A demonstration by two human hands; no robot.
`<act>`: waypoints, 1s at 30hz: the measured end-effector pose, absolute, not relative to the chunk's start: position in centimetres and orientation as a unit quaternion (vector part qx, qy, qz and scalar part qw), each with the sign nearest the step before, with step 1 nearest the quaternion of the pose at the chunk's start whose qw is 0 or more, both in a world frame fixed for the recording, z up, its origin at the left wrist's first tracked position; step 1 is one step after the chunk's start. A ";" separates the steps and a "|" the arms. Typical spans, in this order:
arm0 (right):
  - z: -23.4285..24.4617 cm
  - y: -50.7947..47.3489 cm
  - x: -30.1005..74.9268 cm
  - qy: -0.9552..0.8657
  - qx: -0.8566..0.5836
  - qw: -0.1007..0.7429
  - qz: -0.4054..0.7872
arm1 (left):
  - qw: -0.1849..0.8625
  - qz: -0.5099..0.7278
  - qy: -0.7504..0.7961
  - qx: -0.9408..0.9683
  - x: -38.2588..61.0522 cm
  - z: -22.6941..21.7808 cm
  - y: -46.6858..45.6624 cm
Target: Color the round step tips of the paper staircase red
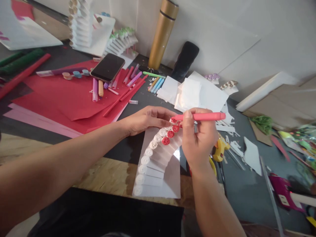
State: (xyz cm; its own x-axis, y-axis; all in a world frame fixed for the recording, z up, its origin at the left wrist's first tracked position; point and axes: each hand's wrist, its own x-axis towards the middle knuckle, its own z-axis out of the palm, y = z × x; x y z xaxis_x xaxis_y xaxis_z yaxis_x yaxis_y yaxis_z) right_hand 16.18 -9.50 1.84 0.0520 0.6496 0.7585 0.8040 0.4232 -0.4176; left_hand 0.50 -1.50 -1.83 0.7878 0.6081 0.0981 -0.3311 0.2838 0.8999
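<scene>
Paper model (158,163) across tabletop's (249,194) near edge, yellow tool (220,150) beside right hand (200,140)

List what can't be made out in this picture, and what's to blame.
All in the head view:
- Far end of the white stepped model: hidden behind the left hand and right hand.
- Red marker: tip too small to tell whether it touches a disc.
- Yellow tool: partly hidden by the right hand and forearm.
- Colourful items: blurred, cut off by the right edge.
</scene>
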 end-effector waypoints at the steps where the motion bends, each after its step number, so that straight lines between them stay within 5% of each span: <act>1: 1.8 -9.5 16.2 -0.683 -0.531 0.495 -0.084 | 0.790 0.298 0.135 0.518 0.5 -1.8 -1.5; 30: 2.0 -9.5 16.3 -0.681 -0.520 0.509 -0.085 | 0.788 0.293 0.130 0.526 0.4 -2.0 -1.4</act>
State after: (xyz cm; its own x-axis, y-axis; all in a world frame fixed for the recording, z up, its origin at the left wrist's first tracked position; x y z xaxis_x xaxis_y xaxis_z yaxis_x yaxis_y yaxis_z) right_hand 16.28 -9.54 1.97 0.0589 0.6214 0.7813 0.7943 0.4449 -0.4138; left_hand 0.39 -1.42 -1.95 0.7950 0.5977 0.1032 -0.3248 0.2758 0.9047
